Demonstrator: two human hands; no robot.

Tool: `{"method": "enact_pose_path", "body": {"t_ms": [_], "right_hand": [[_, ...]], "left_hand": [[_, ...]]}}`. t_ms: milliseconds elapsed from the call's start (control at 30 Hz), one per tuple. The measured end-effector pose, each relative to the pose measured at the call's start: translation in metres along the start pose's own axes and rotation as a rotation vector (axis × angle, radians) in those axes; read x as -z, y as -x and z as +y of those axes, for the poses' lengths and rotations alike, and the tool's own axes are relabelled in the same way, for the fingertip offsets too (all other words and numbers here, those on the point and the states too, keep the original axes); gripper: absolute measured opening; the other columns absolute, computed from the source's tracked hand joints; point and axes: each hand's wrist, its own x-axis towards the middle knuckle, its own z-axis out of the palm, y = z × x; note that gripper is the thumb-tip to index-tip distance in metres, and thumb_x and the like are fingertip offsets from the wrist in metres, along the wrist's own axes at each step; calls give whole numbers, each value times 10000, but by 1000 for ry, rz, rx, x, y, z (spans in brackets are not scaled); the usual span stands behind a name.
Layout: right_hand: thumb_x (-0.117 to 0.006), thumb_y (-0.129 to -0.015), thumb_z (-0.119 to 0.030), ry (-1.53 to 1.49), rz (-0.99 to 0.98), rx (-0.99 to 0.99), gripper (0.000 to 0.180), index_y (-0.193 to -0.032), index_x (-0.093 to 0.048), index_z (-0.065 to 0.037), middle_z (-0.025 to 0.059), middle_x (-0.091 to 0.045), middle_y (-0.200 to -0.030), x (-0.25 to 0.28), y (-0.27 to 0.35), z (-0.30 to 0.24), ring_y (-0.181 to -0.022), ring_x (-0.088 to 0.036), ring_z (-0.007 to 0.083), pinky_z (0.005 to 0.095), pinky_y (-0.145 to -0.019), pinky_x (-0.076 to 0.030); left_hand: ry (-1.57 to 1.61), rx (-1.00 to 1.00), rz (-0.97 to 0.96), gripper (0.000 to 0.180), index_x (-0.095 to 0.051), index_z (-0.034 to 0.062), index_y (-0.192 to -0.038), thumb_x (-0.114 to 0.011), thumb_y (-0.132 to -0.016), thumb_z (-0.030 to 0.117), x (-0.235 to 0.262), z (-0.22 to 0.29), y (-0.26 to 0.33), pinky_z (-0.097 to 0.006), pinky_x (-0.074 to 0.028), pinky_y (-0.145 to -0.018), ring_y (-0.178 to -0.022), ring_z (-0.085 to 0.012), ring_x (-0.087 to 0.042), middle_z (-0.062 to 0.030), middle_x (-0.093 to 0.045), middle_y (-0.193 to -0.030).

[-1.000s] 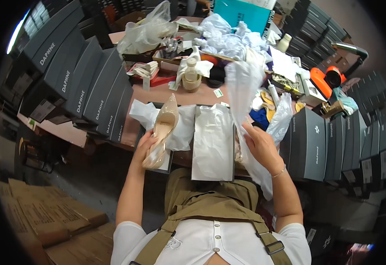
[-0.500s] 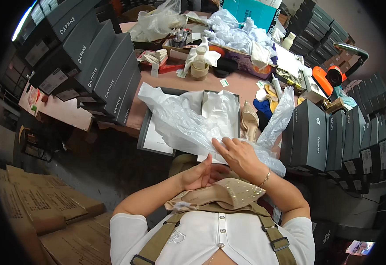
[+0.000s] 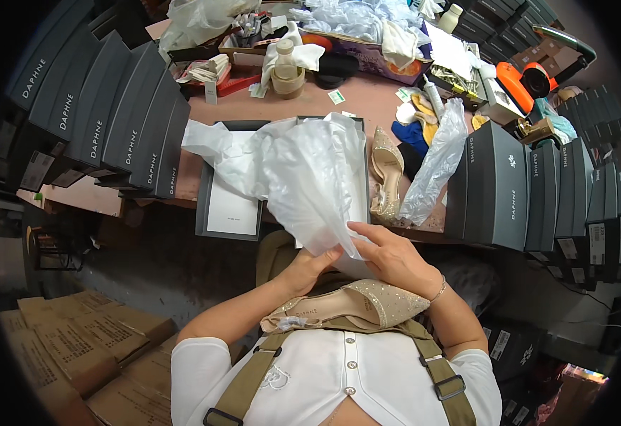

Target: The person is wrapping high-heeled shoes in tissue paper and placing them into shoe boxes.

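Note:
White tissue paper (image 3: 309,188) spreads over an opened dark grey shoe box (image 3: 362,145) and hangs off its near side. My left hand (image 3: 309,271) pinches the paper's near edge between thumb and fingers. Beside it, my right hand (image 3: 397,260) is closed on the same paper, its fingertips at the sheet's right edge. Against my apron, below both hands, rests a glittery beige pointed shoe (image 3: 388,302) lying on its side. Its matching shoe (image 3: 387,170) lies on the table to the right of the box, next to a crumpled translucent plastic wrap (image 3: 438,167).
Stacked dark shoe boxes stand on the left (image 3: 112,131), and a row of shoe boxes (image 3: 491,192) lines the right. Behind are a bottle in a tape roll (image 3: 286,67), a purple carton (image 3: 367,58) of crumpled paper and an orange tool (image 3: 523,85). Brown cartons (image 3: 76,341) sit lower left.
The tissue paper has been drawn toward me and bunched over the box. My left hand now grips its edge. The view has shifted, and the shoe still rests against my apron.

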Motion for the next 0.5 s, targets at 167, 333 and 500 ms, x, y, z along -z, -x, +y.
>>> {"method": "enact_pose_path", "body": {"t_ms": [167,333,500], "right_hand": [[-594,-745,34,-340,-182,13,464,-1203,-562,-27,178,-537,-1269,8,-9,1,-1099,-561,351,379,-922,-478],[-552,-765,38,-400,-62,-140,394,-1155,-588,-5,186,-596,-1092,8,3,11,-977,-602,357,374,-860,-487],[-622,-791,-19,-447,36,-408,320,-1110,-610,5,167,-640,-993,6,31,9,-876,-635,325,334,-775,-504]], "left_hand": [[444,-30,-92,1071,-185,119,-1480,-805,-681,470,-2,1,-2,-454,-305,-1101,-1301,-243,-397,-74,-466,-1332],[474,-194,201,592,-432,101,-1326,-738,-820,129,6,-9,-1,-411,-354,-1053,-1177,-215,-491,-58,-536,-1223],[246,-292,230,573,-436,65,-1321,-715,-821,70,9,-15,11,-374,-383,-1026,-1169,-216,-496,-73,-526,-1243]]}}
